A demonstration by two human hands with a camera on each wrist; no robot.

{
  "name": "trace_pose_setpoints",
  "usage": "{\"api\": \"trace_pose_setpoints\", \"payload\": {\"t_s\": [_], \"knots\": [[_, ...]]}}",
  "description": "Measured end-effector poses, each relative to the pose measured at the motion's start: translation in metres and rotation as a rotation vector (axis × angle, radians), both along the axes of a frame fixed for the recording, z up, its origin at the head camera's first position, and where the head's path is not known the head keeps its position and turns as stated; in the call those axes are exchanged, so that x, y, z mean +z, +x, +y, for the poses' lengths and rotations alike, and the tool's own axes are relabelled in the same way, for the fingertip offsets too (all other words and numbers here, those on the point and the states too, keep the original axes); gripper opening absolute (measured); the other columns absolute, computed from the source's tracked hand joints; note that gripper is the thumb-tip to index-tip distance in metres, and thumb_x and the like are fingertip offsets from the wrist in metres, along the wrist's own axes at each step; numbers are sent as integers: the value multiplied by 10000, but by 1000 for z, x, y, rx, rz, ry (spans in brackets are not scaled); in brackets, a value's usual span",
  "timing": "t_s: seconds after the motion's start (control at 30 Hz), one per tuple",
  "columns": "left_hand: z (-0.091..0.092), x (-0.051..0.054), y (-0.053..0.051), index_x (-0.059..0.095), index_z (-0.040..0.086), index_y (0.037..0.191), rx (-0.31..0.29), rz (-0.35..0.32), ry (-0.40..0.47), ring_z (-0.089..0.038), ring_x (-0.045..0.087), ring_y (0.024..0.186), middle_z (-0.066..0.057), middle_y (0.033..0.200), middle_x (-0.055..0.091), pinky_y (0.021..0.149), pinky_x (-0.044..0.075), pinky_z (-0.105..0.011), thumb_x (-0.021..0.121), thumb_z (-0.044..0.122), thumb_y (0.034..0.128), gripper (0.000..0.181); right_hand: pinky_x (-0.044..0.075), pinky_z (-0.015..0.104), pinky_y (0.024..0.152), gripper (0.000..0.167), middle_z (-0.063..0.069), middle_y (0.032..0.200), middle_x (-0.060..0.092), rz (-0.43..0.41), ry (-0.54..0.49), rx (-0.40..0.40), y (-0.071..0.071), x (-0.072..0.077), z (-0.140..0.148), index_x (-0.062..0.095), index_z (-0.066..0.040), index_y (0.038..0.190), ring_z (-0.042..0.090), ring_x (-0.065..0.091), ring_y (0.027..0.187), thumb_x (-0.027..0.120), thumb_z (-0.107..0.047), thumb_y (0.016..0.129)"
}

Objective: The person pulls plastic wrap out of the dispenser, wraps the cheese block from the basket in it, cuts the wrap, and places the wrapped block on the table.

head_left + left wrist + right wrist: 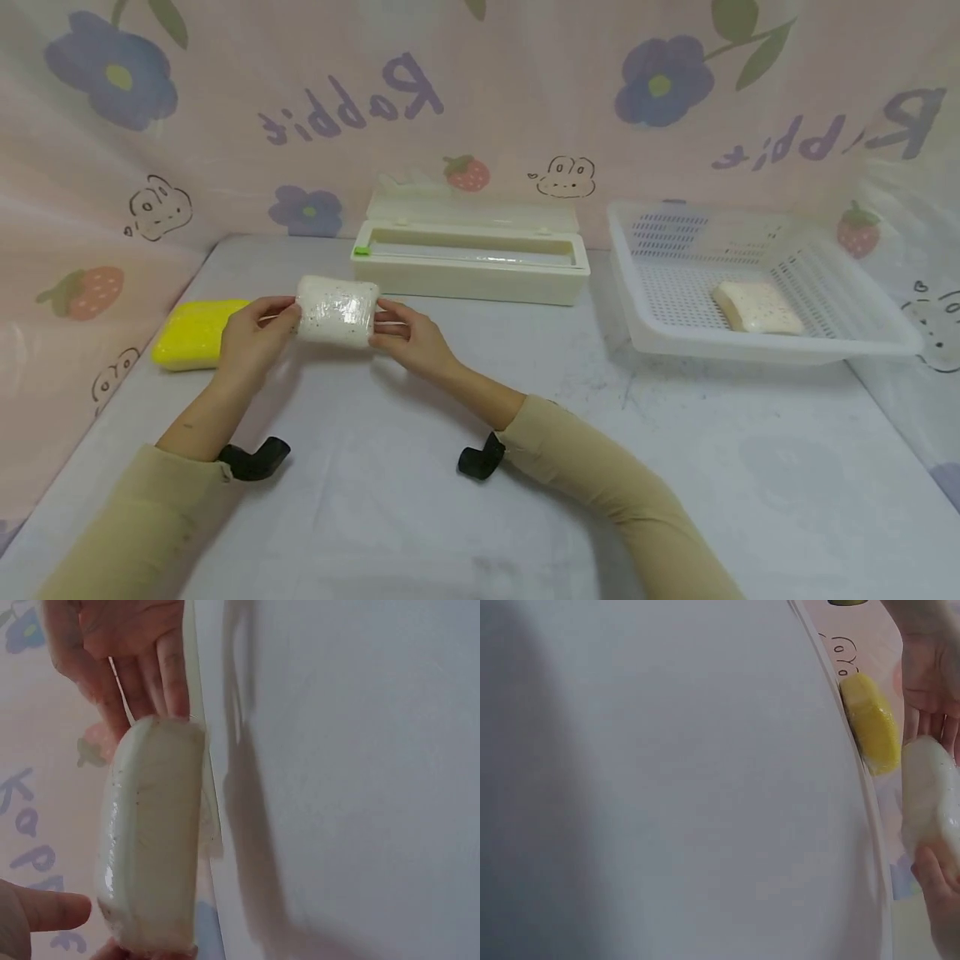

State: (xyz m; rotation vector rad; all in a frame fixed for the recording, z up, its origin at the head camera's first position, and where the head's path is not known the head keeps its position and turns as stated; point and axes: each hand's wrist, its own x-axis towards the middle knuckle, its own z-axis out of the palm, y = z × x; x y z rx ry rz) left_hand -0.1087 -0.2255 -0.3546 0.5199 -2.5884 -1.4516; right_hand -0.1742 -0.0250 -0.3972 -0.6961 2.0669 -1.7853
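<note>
A white speckled block (337,311), which looks like a sponge in shiny clear film, is held up above the table between both hands. My left hand (258,337) grips its left end, thumb toward me. At the right end my right hand (416,337) pinches it between thumb and fingers. The left wrist view shows the block (154,832) side-on, with a shadow on the table beside it. A yellow block (191,333) of similar shape lies on the table just behind my left hand, partly hidden by it.
Behind the hands stands a long white cling film box (468,283), its lid raised. To the right, a white perforated basket (652,337) holds another white speckled block (759,307). A printed curtain (510,100) encloses the white table (390,517).
</note>
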Motion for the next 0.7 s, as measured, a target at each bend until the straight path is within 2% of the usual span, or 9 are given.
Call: {"api": "trace_pose_setpoints", "payload": {"t_s": [0.13,0.27,0.57,0.7], "knots": [[-7,-2,-3,403,-5,1429,17,-65,28,-359,405,1270,-238,1429,420,942,423,-350,420,390,991,590,523,223,897,570,197,1322,566,23,38,56,-2,-1,-10,409,6,1423,288,588,1194,621,-36,896],[-13,-5,-4,314,-31,1464,27,-122,58,-384,337,1319,-276,1472,347,1078,346,-491,409,386,987,641,512,191,894,562,177,1342,558,26,92,95,-3,-2,-20,409,2,1425,275,581,1205,610,-52,903],[-20,-7,-4,165,-87,1483,4,-200,45,-433,254,1384,-314,1524,208,1131,282,-525,369,356,991,693,534,189,834,531,166,1344,565,-29,127,126,-2,1,-32,442,-11,1411,273,571,1217,594,-42,903],[-19,-8,-7,120,-121,1473,-10,-210,-9,-468,221,1397,-342,1519,171,1138,255,-544,362,318,985,699,506,164,859,547,108,1363,564,14,224,137,-5,-1,-36,443,-52,1423,219,576,1216,598,-108,902]]}}
